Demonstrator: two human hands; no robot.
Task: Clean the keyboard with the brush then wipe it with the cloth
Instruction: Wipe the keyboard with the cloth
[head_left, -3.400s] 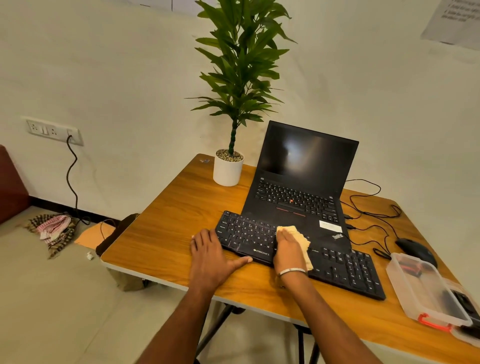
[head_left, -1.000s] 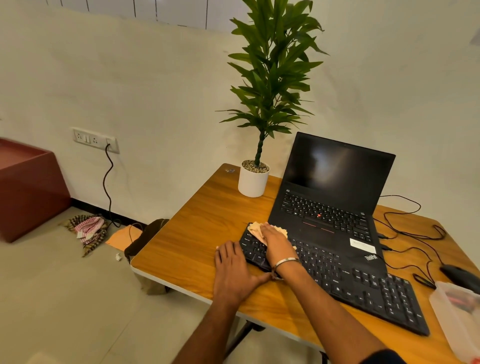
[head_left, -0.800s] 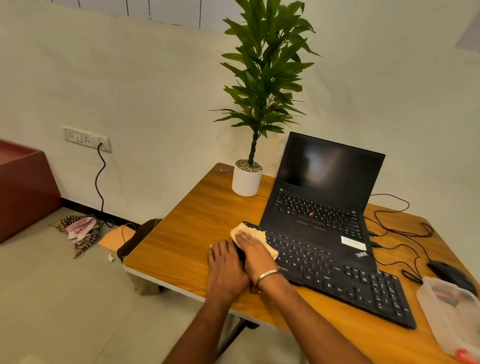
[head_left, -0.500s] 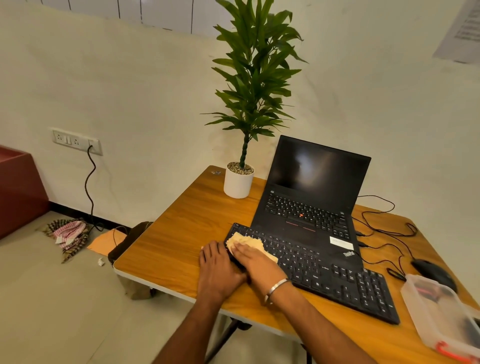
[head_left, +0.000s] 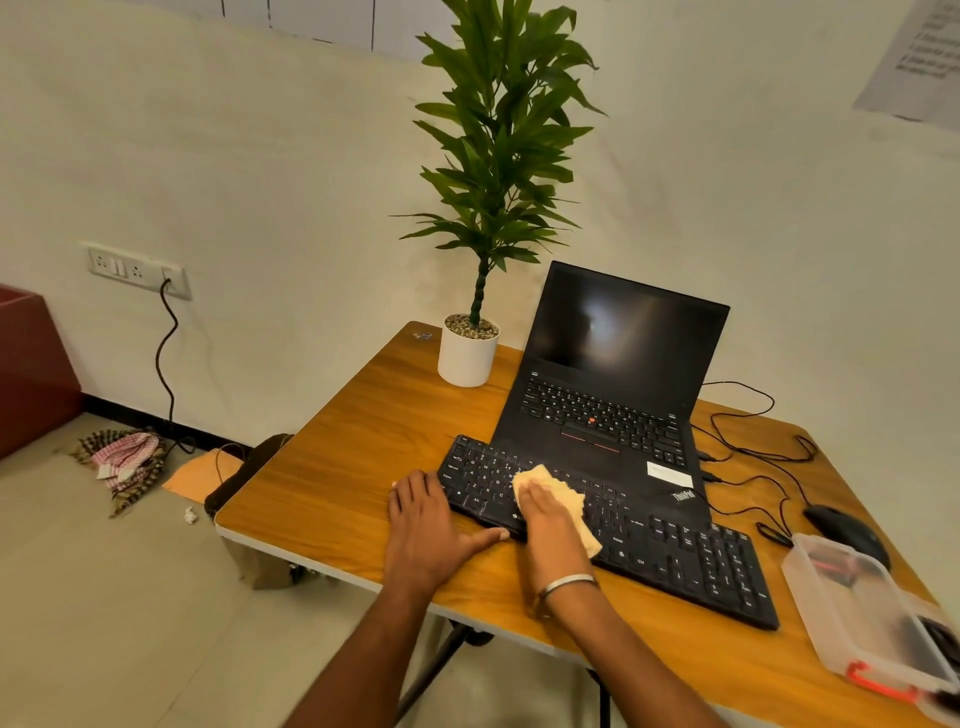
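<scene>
A black external keyboard (head_left: 675, 556) lies slanted on the wooden table (head_left: 337, 467), in front of an open black laptop (head_left: 613, 395). My right hand (head_left: 545, 514) presses a pale yellow cloth (head_left: 563, 499) flat onto the left-middle keys. My left hand (head_left: 428, 525) rests flat on the table at the keyboard's left end, with the thumb against its front edge. No brush is clearly visible.
A potted plant in a white pot (head_left: 467, 358) stands behind the keyboard at the left. A black mouse (head_left: 844, 530) with cables and a clear plastic box (head_left: 867, 608) sit at the right. The table's edge runs close behind my left wrist.
My right hand with the cloth swept to the keyboard's left end and has now slid back right toward the middle keys. My left hand stayed at the left end.
</scene>
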